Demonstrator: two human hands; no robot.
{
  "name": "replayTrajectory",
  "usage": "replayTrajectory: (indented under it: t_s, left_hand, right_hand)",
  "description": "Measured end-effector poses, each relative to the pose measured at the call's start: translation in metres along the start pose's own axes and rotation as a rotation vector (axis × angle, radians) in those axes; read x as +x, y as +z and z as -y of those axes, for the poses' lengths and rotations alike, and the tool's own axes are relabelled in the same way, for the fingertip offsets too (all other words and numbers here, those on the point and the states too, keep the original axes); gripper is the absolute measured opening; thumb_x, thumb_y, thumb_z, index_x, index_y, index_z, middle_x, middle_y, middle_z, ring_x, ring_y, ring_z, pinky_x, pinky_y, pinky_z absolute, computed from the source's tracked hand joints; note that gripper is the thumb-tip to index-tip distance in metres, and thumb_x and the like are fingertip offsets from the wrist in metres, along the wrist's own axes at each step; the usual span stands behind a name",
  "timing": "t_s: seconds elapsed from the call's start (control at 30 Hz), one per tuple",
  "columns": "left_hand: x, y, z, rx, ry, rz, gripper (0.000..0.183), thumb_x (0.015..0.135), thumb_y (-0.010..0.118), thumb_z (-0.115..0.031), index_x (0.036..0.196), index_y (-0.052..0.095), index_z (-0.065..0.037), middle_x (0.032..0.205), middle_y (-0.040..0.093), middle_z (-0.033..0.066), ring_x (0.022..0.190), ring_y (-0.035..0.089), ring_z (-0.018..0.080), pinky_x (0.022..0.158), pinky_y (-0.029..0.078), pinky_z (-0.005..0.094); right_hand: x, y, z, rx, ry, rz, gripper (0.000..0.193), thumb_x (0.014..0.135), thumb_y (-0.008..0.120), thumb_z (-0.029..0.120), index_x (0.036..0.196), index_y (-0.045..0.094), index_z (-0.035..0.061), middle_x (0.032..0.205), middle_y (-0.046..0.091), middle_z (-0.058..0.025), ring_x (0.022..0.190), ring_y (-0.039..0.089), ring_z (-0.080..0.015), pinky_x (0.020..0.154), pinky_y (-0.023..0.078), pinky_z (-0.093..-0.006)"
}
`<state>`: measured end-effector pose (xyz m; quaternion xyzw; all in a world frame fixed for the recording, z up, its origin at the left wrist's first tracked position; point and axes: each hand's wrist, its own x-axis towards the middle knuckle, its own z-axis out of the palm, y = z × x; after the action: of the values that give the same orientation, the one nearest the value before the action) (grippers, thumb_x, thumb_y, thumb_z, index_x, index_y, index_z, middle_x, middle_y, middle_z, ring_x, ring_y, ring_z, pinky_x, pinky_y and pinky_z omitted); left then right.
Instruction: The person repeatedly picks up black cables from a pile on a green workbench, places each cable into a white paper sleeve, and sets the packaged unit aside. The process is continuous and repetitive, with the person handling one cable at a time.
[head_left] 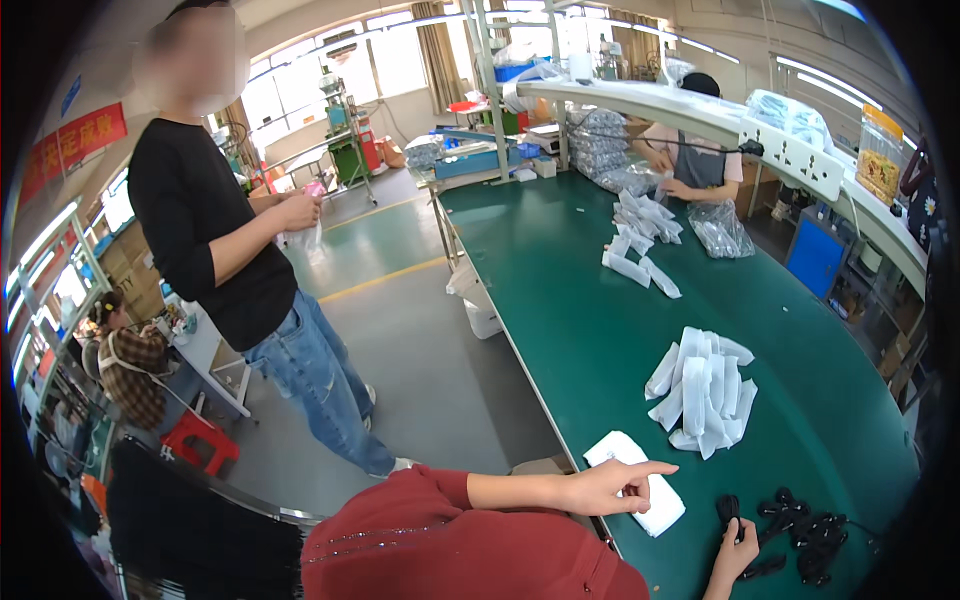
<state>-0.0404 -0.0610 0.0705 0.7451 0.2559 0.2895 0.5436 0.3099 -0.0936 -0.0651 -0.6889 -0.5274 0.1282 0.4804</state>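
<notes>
My left hand (612, 490) hovers over or rests on a stack of flat white bags (660, 508); I cannot tell whether it touches them. Its index finger points out to the right, the other fingers curl loosely, and nothing shows in it. Near the front edge of the table, my right hand (738, 552) grips a bundled black cable (728, 508). Beside it lies a loose heap of black cable bundles (815, 535). Farther up the table is a pile of narrow, pale wrapped packets (705, 390).
The green table (560, 300) holds more pale packets (645, 235) near a seated co-worker (700, 165) and clear bags (722, 230). Above its right side runs a shelf with a power strip (795, 160) and a jar (880, 155). A person in black (215, 210) stands at the left.
</notes>
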Motion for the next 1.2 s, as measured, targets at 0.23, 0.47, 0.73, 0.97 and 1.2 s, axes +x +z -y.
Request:
replayTrajectory:
  t_s: [0.23, 0.47, 0.73, 0.97, 1.2]
  left_hand:
    - [0.003, 0.026, 0.007, -0.087, -0.031, 0.153, 0.064, 0.094, 0.058, -0.009, 0.151, 0.029, -0.005, 0.088, 0.062, 0.0062, 0.082, 0.060, 0.0148, 0.085, 0.049, 0.0325]
    - [0.007, 0.015, 0.015, -0.084, 0.008, 0.102, 0.069, 0.091, 0.057, -0.002, 0.153, 0.027, -0.008, 0.085, 0.065, 0.0058, 0.079, 0.062, 0.0146, 0.081, 0.050, 0.0315]
    - [0.004, 0.026, 0.018, -0.133, -0.015, 0.140, 0.068, 0.091, 0.059, -0.002, 0.151, 0.029, -0.005, 0.084, 0.065, 0.0064, 0.078, 0.062, 0.0149, 0.080, 0.051, 0.0307]
    - [0.001, 0.030, 0.015, -0.135, 0.005, 0.156, 0.066, 0.091, 0.060, -0.005, 0.150, 0.031, -0.002, 0.084, 0.065, 0.0067, 0.076, 0.062, 0.0153, 0.078, 0.051, 0.0304]
    - [0.000, 0.028, 0.009, -0.132, 0.021, 0.139, 0.065, 0.091, 0.061, -0.006, 0.149, 0.032, -0.002, 0.085, 0.064, 0.0065, 0.077, 0.062, 0.0148, 0.078, 0.051, 0.0301]
  right_hand:
    - [-0.009, -0.007, -0.037, -0.072, -0.085, -0.067, 0.014, 0.093, 0.062, 0.011, 0.088, 0.061, -0.0019, 0.062, 0.053, -0.0016, 0.052, 0.046, -0.0073, 0.047, 0.036, -0.0234]
    - [0.003, 0.004, -0.012, -0.017, -0.103, -0.084, 0.016, 0.093, 0.063, 0.012, 0.087, 0.061, -0.0017, 0.060, 0.053, -0.0016, 0.052, 0.049, -0.0082, 0.047, 0.037, -0.0260]
    - [-0.001, -0.006, 0.011, -0.040, 0.037, 0.006, 0.016, 0.090, 0.064, 0.011, 0.092, 0.062, -0.0057, 0.071, 0.060, -0.0100, 0.062, 0.054, -0.0171, 0.058, 0.044, -0.0324]
    - [0.001, -0.009, 0.013, -0.034, 0.075, -0.017, 0.017, 0.093, 0.064, 0.013, 0.092, 0.063, -0.0042, 0.066, 0.058, -0.0048, 0.057, 0.051, -0.0114, 0.054, 0.041, -0.0288]
    - [0.003, -0.009, 0.002, -0.028, 0.089, -0.073, 0.018, 0.093, 0.065, 0.015, 0.093, 0.063, -0.0030, 0.064, 0.056, -0.0025, 0.056, 0.050, -0.0096, 0.051, 0.040, -0.0275]
